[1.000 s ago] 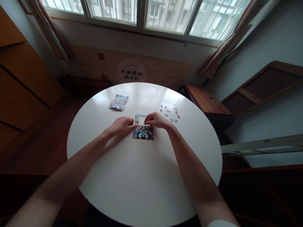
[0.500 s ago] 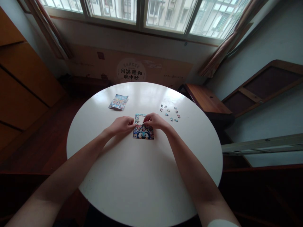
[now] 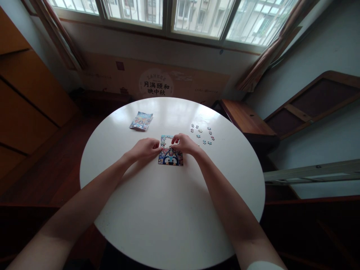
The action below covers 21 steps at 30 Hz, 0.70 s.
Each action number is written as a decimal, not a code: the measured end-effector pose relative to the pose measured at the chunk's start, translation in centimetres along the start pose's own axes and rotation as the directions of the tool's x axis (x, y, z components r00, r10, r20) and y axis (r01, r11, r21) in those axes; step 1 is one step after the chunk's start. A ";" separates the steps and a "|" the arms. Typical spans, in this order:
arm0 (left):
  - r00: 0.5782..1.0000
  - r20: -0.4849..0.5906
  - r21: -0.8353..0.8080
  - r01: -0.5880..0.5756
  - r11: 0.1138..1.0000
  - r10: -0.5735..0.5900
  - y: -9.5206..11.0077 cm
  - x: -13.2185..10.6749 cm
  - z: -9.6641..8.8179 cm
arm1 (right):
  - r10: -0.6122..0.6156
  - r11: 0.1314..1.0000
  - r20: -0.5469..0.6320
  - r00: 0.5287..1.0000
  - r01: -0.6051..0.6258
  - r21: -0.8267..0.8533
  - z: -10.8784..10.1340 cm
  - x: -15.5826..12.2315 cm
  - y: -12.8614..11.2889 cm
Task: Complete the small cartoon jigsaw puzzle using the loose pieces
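Tabletop: round and white, near a window.
Puzzle: I see it lying flat, with a gap near its top.
Left hand: curled at its left edge; I can't tell if it grips.
Right hand: bent over its right side; I can't tell if it pinches anything.
Loose pieces: farther right.
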State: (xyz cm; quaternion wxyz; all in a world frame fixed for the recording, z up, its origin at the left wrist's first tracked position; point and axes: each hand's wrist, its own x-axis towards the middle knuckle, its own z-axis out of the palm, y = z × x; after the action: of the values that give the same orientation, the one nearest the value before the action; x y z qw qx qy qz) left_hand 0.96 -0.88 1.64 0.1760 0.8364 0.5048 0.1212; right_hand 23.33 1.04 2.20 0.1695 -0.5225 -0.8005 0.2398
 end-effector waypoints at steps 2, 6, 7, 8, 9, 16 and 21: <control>1.000 0.001 -0.005 0.005 1.000 -0.005 0.0 0.0 0.0 | 0.000 1.000 -0.008 1.000 0.000 0.020 -0.5 -0.1 0.0; 1.000 0.007 -0.007 0.007 1.000 -0.006 0.1 0.0 -0.1 | 0.048 0.997 -0.096 0.994 -0.041 0.069 -2.5 -0.9 0.1; 1.000 0.009 -0.004 0.006 1.000 -0.006 0.1 0.0 -0.1 | 0.068 0.996 -0.115 0.991 -0.061 0.068 -2.9 -1.3 0.3; 1.000 0.009 -0.002 0.006 1.000 -0.006 0.1 0.0 -0.1 | 0.089 0.995 -0.122 0.988 -0.082 0.062 -3.2 -1.8 0.5; 1.000 0.009 0.000 0.005 1.000 -0.005 0.1 0.0 -0.1 | 0.110 0.993 -0.113 0.987 -0.104 0.055 -3.3 -2.3 0.7; 1.000 0.006 -0.008 -0.001 1.000 0.001 -0.2 0.1 0.2 | 0.071 0.997 -0.066 0.995 -0.071 0.001 -0.8 -5.3 2.4; 1.000 -0.001 -0.012 -0.012 1.000 0.012 -0.3 0.2 0.3 | 0.056 0.996 -0.150 0.987 -0.067 -0.064 0.4 -5.6 2.6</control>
State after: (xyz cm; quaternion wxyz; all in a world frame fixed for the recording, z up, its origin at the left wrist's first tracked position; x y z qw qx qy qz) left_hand 0.91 -0.65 1.20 0.1802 0.8382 0.4991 0.1259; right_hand 27.33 -3.33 0.25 0.2028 -0.5689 -0.7770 0.1777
